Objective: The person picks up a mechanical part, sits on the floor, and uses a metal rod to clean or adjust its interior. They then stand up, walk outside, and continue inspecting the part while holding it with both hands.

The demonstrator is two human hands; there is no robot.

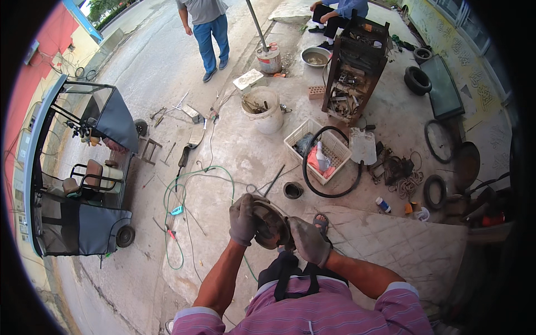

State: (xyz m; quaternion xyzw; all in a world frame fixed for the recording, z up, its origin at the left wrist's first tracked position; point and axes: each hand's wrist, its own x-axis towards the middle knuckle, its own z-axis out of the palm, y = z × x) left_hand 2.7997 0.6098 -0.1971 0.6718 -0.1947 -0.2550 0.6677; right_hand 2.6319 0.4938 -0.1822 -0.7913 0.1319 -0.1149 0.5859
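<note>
Your gloved left hand (243, 219) and right hand (308, 241) both grip the round metal disc (270, 222) — it sits between them. At 12 o'clock from it lies a small black ring (293, 190); at 1 o'clock — a white basket (335, 146).

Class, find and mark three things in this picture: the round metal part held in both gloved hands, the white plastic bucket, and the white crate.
round metal part (272, 222), head view, on its rusty face.
white plastic bucket (268, 119), head view, on its side wall.
white crate (336, 146), head view, on its lattice wall.
</note>
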